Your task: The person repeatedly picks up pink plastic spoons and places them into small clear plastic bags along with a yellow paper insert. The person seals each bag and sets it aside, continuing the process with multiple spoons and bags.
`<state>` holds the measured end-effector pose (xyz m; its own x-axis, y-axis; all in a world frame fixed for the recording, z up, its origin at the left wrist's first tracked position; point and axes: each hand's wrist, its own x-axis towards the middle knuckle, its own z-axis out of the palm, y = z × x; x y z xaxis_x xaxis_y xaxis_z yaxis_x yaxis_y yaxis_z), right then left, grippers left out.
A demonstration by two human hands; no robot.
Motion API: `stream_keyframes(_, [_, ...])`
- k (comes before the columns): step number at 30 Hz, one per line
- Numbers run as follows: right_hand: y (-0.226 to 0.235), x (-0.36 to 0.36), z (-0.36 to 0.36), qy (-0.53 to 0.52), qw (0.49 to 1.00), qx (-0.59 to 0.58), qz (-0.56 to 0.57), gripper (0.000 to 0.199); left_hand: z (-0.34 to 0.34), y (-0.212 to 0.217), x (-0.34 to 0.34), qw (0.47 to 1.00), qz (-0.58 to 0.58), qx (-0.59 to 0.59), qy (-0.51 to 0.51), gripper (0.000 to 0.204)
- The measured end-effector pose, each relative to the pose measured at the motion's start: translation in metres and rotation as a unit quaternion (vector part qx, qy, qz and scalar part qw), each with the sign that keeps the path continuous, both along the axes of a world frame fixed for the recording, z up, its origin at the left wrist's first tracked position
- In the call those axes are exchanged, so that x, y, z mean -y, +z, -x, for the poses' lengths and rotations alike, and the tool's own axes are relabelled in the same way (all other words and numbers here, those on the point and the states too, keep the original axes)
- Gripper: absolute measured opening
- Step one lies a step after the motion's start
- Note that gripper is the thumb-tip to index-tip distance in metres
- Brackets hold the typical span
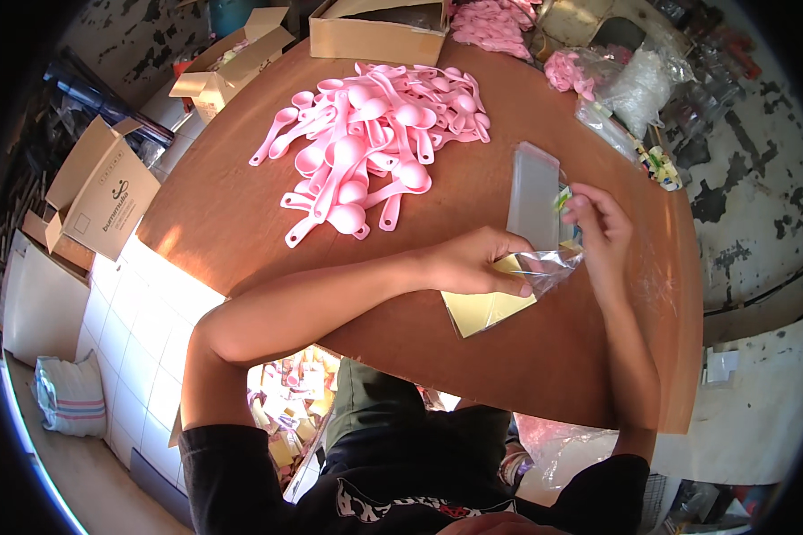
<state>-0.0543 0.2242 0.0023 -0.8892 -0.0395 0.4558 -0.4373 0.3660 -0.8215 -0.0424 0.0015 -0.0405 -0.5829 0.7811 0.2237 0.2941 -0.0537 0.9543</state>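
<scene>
Fingers of my left hand [473,263] pinch clear plastic bag [553,263] over yellow cards [486,308]; right hand [602,227] fingertips grip bag's upper edge. Pink spoons [374,143] piled well apart on brown table [241,214].

Sunlit white tiled floor [143,330], peeling wall [134,45], round wooden table [241,205].
</scene>
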Motion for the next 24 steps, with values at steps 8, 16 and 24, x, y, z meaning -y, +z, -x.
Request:
stream_keyframes(8, [-0.009, 0.086, 0.110, 0.060, 0.876, -0.239, -0.415, 0.032, 0.006, -0.002, -0.005, 0.998, -0.066, 0.021, -0.013, 0.033])
stream_keyframes(16, [-0.027, 0.083, 0.139, 0.061, 0.877, -0.276, -0.389, 0.026, 0.005, -0.007, -0.010, 0.996, -0.075, 0.038, -0.016, 0.033])
stream_keyframes(24, [0.011, 0.005, 0.044, -0.024, 0.998, -0.031, 0.052, 0.021, 0.002, 0.000, -0.007, 0.995, -0.081, 0.058, 0.006, 0.032])
